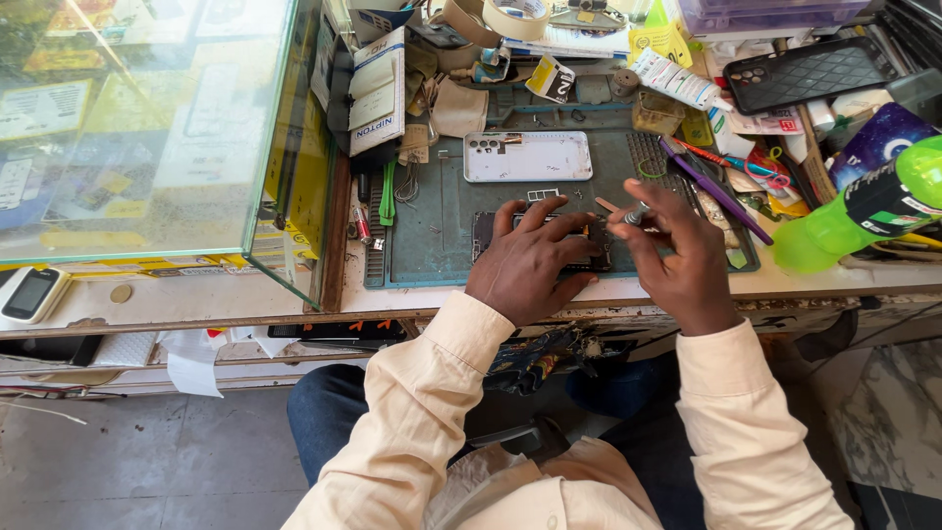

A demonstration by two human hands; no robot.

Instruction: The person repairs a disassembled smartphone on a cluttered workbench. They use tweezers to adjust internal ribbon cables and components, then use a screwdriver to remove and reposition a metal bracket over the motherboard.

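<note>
A glass display case [147,128] crowds your left, a green bottle [863,211] lies at your right, and rolls of tape [500,18] sit beyond the mat [432,231]; a white back cover [527,156] rests just above the opened phone [549,240]; your left hand [528,263] lies spread, pressing that phone down; your right hand [677,250] pinches a small screwdriver [636,213] beside it.

Cream long-sleeved shirt, dark blue trousers

Both arms wear loose cream sleeves with buttoned-style cuffs ending at the wrists, creased along the forearms, filling the lower centre of the frame. The left hand [530,263] and right hand [677,257] are bare, without rings or watch. Dark blue denim covers the legs below.
</note>
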